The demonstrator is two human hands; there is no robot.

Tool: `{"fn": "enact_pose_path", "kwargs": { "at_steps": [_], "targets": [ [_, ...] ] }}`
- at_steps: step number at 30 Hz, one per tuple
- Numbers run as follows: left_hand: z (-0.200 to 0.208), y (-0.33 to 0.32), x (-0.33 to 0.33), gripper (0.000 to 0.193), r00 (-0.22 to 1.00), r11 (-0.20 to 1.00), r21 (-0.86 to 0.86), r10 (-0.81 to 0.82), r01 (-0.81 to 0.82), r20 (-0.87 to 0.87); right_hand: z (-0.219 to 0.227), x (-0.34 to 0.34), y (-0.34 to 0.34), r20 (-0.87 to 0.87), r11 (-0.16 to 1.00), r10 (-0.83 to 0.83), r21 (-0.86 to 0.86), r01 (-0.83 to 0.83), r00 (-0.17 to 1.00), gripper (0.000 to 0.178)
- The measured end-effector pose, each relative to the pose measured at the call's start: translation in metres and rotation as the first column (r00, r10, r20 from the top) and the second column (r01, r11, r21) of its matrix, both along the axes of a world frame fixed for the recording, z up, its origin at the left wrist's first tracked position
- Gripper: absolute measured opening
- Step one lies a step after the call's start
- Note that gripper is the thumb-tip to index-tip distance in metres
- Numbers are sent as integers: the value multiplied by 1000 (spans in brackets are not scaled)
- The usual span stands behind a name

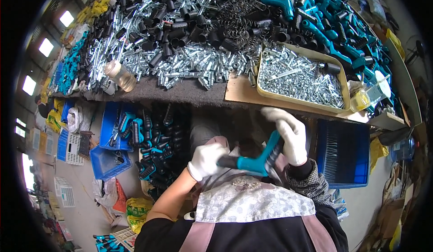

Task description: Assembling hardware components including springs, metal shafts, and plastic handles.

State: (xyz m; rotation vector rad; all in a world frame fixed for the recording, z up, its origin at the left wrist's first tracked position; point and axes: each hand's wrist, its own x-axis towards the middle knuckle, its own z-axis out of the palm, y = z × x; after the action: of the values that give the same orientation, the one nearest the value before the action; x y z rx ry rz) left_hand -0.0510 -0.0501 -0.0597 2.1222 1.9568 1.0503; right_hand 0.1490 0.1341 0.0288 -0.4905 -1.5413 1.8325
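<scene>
In front of my lap is a teal pistol-shaped tool body (255, 164) with a black sleeve (228, 162) at its left end. My left hand (208, 161), in a white glove, is closed around that black sleeve. The teal grip slants up to the right, and my gloved right hand (288, 132) is beside its upper end. Those right fingers are stretched out toward the bench; motion blur hides whether the palm touches the grip. Ahead on the bench edge, a yellowish tray (301, 105) holds many small metal parts.
Metal pins, black sleeves and springs (239, 15) cover the bench, with teal bodies (324, 40) at right. A clear bottle (121, 76) stands near the edge. Blue bins (101, 162) and black-and-teal tools (158, 150) are at lower left; another blue bin (345, 182) is at right.
</scene>
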Motion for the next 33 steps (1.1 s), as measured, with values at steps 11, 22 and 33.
{"fn": "enact_pose_path", "kwargs": {
  "at_steps": [11, 22, 33],
  "targets": [
    [-5, 15, -6, 25, 905, 950, -3, 299, -313, 303, 4, 1, -9, -52, 851, 43, 525, -9, 998, 28],
    [-12, 16, -4, 29, 905, 959, -249, 220, -133, 363, 24, -23, -16, -135, 616, 312, 783, -92, 941, 25],
    [80, 52, -29, 16, 947, 990, -28, -140, 138, -291, -67, -48, -13, 528, 717, 434, 287, -635, 730, 52]
  ]
}}
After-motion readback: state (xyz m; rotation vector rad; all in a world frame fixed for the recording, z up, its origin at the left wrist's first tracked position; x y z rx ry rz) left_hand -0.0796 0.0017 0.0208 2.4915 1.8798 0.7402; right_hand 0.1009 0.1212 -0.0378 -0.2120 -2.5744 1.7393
